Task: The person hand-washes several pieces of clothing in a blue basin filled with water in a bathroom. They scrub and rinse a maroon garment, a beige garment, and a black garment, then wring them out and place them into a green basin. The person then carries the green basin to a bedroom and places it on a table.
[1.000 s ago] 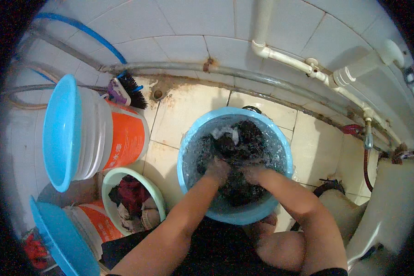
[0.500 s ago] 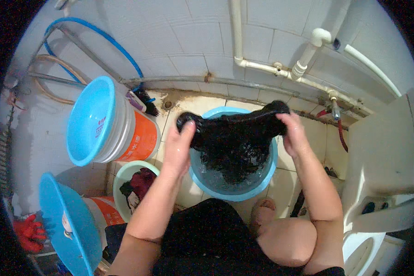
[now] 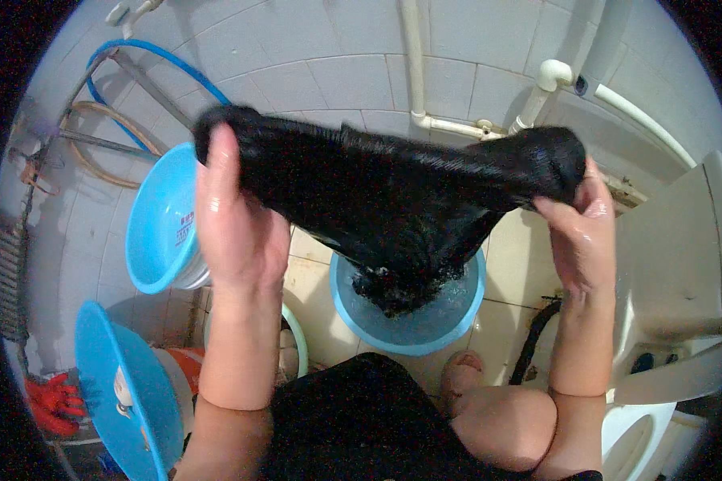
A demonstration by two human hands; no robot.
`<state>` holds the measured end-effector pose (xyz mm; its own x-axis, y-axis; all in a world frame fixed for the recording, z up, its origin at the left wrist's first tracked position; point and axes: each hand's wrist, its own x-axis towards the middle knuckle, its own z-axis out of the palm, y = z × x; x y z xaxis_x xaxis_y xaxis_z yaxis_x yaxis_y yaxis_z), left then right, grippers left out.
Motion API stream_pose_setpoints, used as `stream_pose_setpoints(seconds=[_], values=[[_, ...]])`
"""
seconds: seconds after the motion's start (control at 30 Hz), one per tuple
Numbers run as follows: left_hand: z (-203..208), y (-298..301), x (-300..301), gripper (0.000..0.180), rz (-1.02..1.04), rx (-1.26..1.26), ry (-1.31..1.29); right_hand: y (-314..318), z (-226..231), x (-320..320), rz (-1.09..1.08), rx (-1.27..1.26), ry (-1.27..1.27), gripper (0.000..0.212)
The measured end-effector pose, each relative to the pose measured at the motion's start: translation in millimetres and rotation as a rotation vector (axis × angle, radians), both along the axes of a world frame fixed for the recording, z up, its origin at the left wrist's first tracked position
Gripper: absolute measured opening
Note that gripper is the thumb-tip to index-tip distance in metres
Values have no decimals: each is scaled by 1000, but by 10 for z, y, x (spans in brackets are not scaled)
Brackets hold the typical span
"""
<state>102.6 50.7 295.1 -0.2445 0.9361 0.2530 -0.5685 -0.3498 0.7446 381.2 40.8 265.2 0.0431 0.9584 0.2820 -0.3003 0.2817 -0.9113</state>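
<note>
A wet black garment (image 3: 377,184) is stretched wide between my two hands; its exact kind I cannot make out. My left hand (image 3: 237,208) is closed on its left end, thumb on the near side. At the other end, my right hand (image 3: 582,228) grips a bunched part of the cloth. The middle sags in a point down to the water in a light blue basin (image 3: 409,349) on the floor. The cloth hides the basin's far rim.
A blue basin (image 3: 156,228) sits on a bucket at the left, and another blue basin (image 3: 124,385) leans nearer. A pale green tub (image 3: 298,341) is partly behind my left forearm. Red gloves (image 3: 54,405) lie far left. Pipes (image 3: 457,127) run along the tiled wall; a white toilet (image 3: 638,429) stands right.
Both hands have risen and moved apart, lifting the black garment higher out of the basin and spreading it wider. Its lower part still hangs at the water.
</note>
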Motion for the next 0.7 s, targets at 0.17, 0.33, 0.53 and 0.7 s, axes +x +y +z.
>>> stream_pose_setpoints(seconds=[0.17, 0.33, 0.53, 0.7], values=[[-918, 36, -178, 26, 105, -331, 113, 328, -666, -67, -37, -83, -431, 58], [-1847, 161, -271, 33, 184, -428, 805, 383, -1437, -181, 32, -158, -1332, 38], [-2957, -29, -130, 48, -131, -30, 1863, 180, -2594, -500, 344, 165, -1608, 57], [-3292, -73, 168, 65, -535, -376, 2140, 201, -2847, -683, 632, 24, -1815, 80]])
